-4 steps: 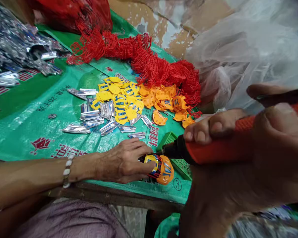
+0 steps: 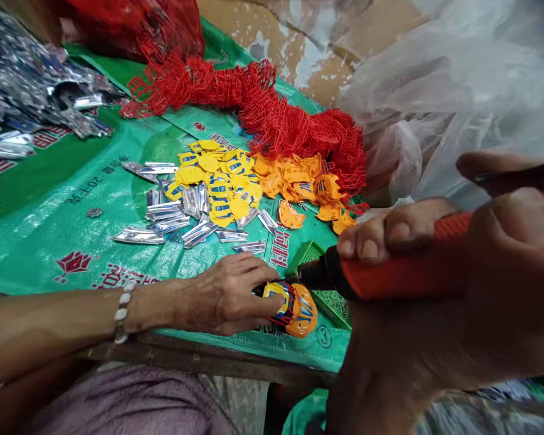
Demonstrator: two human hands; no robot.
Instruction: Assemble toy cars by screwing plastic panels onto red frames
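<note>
A small toy car [image 2: 301, 312] with yellow, red and orange body parts sits near the table's front edge. My left hand [image 2: 233, 296] is closed around its rear end, thumb along the near side. In my right hand [image 2: 485, 254] is a red electric screwdriver [image 2: 403, 272] with a black nose, pointed left. Its tip is at the far side of the car; whether it touches is hard to tell. Beyond my left hand lie yellow printed parts [image 2: 222, 187], orange parts [image 2: 291, 214] and silver parts [image 2: 167, 214].
Red plastic frames [image 2: 294, 127] form a long heap behind the parts. A silver pile [image 2: 31, 72] fills the far left, with a red bag [image 2: 163, 24] beside it. A green basket [image 2: 306, 254] stands behind the car. Clear plastic bags [image 2: 435, 103] hang at right.
My right hand and the screwdriver have shifted very slightly to the right. My left hand and the toy car stay where they were.
</note>
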